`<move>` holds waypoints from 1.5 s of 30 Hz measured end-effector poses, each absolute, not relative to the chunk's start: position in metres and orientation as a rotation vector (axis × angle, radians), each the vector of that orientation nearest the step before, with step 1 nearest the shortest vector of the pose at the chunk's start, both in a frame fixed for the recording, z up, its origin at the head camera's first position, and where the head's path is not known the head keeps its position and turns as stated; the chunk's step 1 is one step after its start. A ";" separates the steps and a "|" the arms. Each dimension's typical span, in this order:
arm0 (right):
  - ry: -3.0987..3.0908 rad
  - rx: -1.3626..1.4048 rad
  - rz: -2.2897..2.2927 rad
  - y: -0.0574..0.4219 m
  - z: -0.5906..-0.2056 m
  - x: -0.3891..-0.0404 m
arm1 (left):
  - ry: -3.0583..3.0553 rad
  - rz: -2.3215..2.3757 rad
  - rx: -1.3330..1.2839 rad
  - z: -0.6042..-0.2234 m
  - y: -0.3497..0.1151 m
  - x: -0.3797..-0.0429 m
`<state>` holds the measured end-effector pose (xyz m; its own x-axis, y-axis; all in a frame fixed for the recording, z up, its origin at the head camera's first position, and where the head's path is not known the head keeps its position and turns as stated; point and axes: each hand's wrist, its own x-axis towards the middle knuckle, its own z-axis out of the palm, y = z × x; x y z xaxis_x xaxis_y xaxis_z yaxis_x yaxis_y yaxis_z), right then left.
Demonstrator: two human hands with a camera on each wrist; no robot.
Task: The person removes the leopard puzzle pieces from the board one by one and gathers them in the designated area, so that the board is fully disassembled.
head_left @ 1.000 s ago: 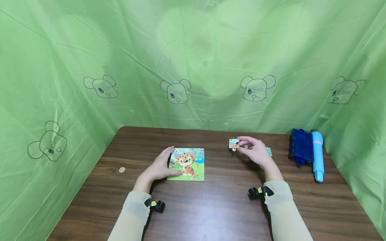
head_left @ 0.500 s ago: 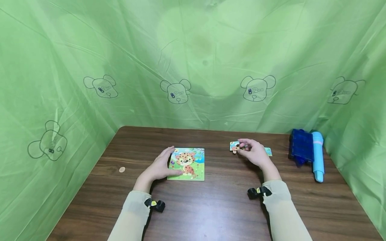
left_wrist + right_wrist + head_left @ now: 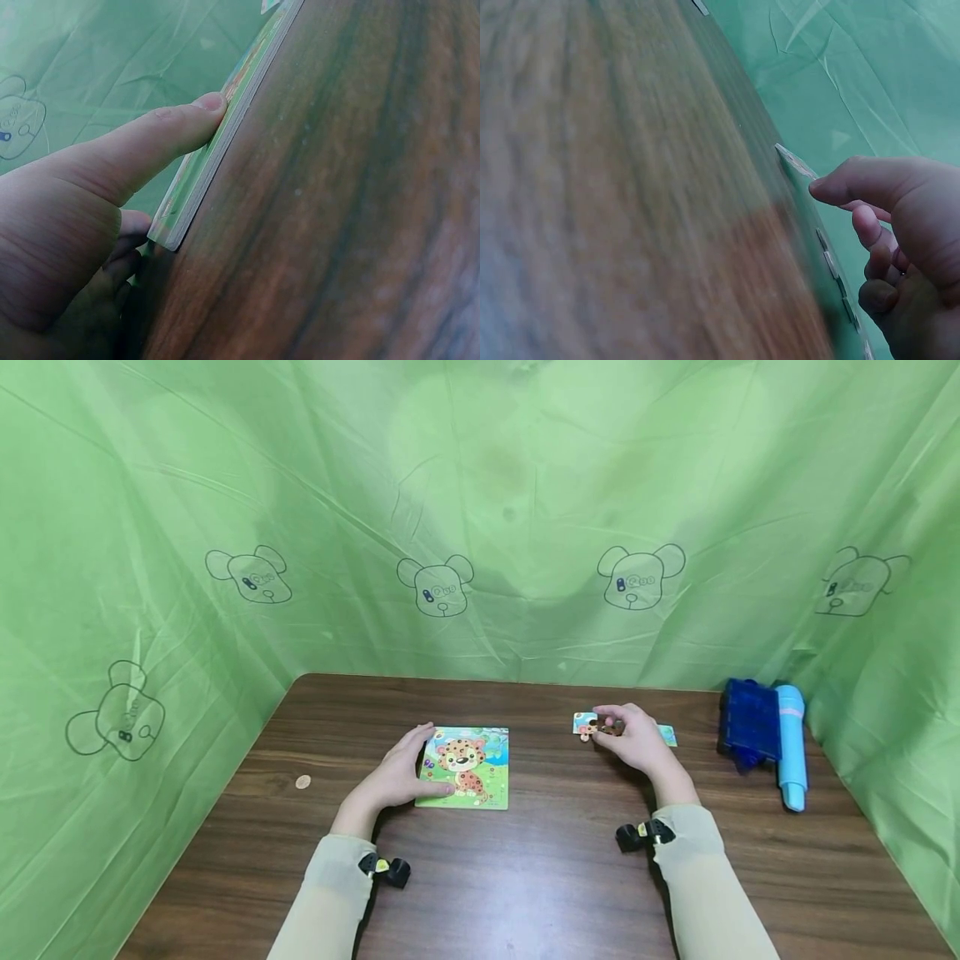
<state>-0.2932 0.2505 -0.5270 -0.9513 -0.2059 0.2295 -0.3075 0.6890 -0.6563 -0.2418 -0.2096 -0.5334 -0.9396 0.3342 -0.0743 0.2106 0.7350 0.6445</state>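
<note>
A square jigsaw puzzle (image 3: pixel 491 781) with a spotted leopard cub lies flat on the table. My left hand (image 3: pixel 397 778) holds its left side: the thumb rests on the face, the forefinger reaches the far left corner. In the left wrist view the thumb lies over the puzzle's thick edge (image 3: pixel 214 165), other fingers partly hidden behind it. Farther right, my right hand (image 3: pixel 636 739) pinches a small puzzle piece (image 3: pixel 583 724) between thumb and fingers; the hand covers part of it. The right wrist view shows this piece (image 3: pixel 796 161) edge-on at the thumb tip.
Another puzzle piece (image 3: pixel 667 735) pokes out right of my right hand. A dark blue plastic box (image 3: pixel 750 722) and a light blue microphone-shaped tube (image 3: pixel 791 752) stand at the right. A small round disc (image 3: pixel 303 782) lies at the left. Green curtain (image 3: pixel 517 643) surrounds the table.
My right hand has come slightly lower with the piece, which moved a little right and toward me, then stayed nearly still. The left hand and the puzzle have not moved.
</note>
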 end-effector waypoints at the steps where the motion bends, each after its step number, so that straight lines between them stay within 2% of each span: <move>1: -2.760 0.428 1.101 0.251 -0.527 -0.294 | 2.751 0.989 0.436 -0.533 -0.210 -0.242; 45: -2.844 0.395 1.038 0.244 -0.525 -0.296 | 2.740 0.998 0.428 -0.529 -0.208 -0.240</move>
